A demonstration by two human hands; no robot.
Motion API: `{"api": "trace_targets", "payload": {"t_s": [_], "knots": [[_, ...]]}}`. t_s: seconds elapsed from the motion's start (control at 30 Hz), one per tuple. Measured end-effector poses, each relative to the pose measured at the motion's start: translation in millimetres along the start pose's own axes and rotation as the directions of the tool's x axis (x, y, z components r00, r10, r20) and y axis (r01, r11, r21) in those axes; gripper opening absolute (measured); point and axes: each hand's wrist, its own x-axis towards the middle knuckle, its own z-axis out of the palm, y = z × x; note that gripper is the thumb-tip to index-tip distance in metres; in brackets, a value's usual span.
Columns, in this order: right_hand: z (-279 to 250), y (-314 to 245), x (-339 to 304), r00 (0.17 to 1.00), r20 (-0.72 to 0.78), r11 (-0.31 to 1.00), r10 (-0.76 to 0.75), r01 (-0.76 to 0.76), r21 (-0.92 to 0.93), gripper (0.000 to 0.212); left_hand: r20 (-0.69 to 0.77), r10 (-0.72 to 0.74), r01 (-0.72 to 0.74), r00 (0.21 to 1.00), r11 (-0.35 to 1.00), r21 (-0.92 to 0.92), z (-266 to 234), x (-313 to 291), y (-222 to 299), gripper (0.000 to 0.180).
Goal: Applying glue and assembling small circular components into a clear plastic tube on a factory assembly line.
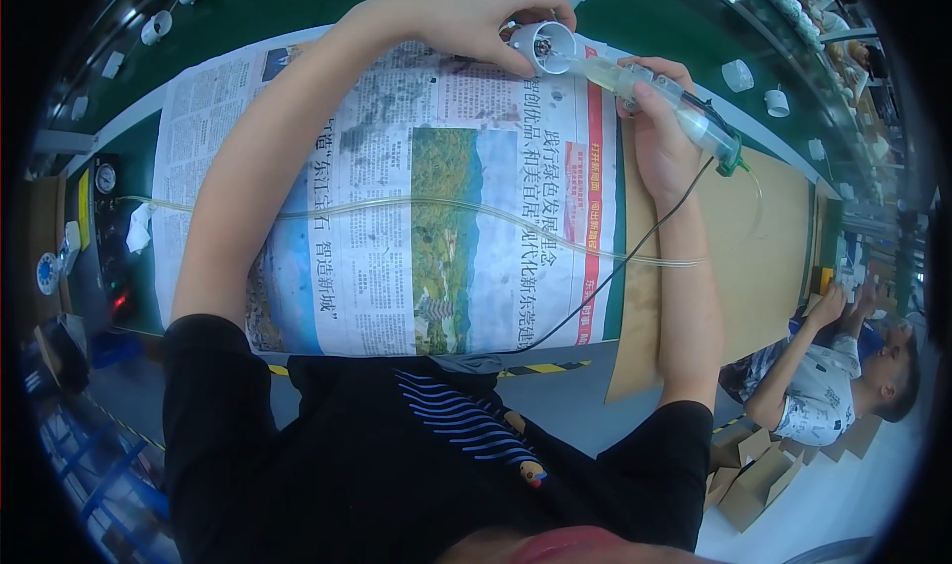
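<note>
Left hand (486,17) grasps white cylindrical plastic cup (548,49), right hand (656,118) grasps translucent tubular plastic syringe (702,126), nozzle (597,70) at cup's rim, far from near edge of green bench (297,7).

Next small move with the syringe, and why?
Probably ease the nozzle slightly left, over the opening of the white cup: the right hand holds the clear syringe aimed at the cup, its tip near the rim, and the left hand steadies the cup. Whether the tip is already inside isn't clear.
</note>
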Motion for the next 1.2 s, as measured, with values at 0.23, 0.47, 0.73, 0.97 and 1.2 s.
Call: {"api": "trace_targets", "payload": {"t_s": [0.23,0.47,0.73,0.97,1.2], "knots": [[-2,-1,1,0.999,-0.049,0.998,0.000,0.003,0.061,0.028,-0.260,0.033,0.115,0.965,0.837,0.534,-14,-8,-10,0.054],[-1,-3,-2,0.999,-0.021,0.998,0.036,-0.035,0.045,0.027,-0.423,0.201,-0.078,0.884,0.954,0.290,0,-18,7,0.055],[-2,-4,2,0.999,0.006,0.992,0.034,-0.034,0.118,0.025,-0.478,-0.149,0.343,0.866,0.871,0.351,-3,-2,-29,0.056],[-1,-6,-1,1.000,0.002,0.976,0.004,-0.005,0.217,0.025,-0.204,-0.008,-0.037,0.979,0.976,-0.213,-2,-4,-12,0.058],[-1,-4,-1,0.999,0.029,1.000,0.013,-0.014,0.005,0.029,-0.055,0.242,-0.246,0.969,0.964,-0.097,6,3,-14,0.059]]}}
